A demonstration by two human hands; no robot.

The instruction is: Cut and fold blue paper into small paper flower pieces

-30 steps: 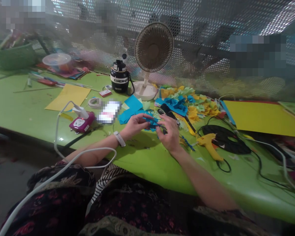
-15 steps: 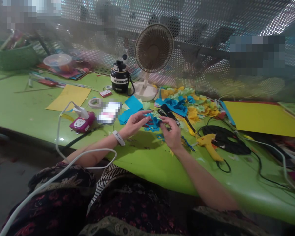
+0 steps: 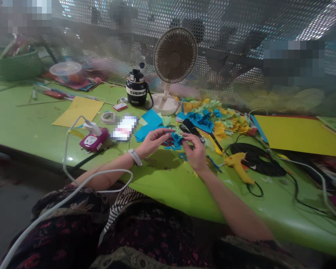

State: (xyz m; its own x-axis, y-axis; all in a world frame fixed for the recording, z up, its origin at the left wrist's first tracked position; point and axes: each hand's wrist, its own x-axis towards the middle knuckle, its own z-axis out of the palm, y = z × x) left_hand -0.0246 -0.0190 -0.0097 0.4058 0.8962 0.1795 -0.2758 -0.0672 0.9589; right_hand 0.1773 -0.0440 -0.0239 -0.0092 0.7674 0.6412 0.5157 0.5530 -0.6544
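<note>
Here, a bare left hand (image 3: 153, 142) and bare right hand (image 3: 196, 152) pinch crumpled blue paper (image 3: 176, 140) over a glossy green table (image 3: 168, 185).

Here the left hand (image 3: 153, 144) and right hand (image 3: 196, 150) are keeping crumpled blue paper (image 3: 176, 139) in a fingertip grip over the green desk (image 3: 165, 183), while a yellow glue gun (image 3: 240, 169) is lying to the right and a fan (image 3: 175, 55) is standing behind, beside a black bottle (image 3: 136, 100).
</note>
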